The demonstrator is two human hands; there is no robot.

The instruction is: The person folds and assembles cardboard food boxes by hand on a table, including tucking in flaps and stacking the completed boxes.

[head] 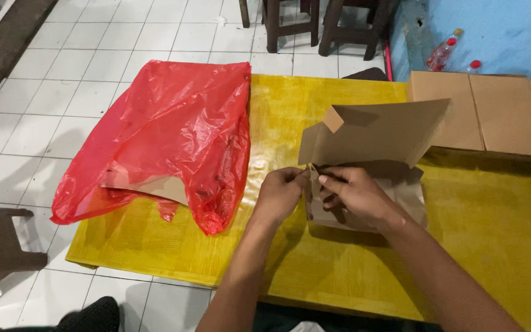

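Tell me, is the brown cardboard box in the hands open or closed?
Open. The cardboard box has its lid flap raised, while the left hand and right hand pinch a front corner.

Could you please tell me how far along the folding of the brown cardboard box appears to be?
Partly done: the brown cardboard box already has its lid flap raised. In hand: the left hand and right hand pinch a front corner. Left: flat brown cardboard sheets lie unfolded, more inside the red plastic bag.

Two bare forearms, left grip [281,193], right grip [354,197], no sleeves.
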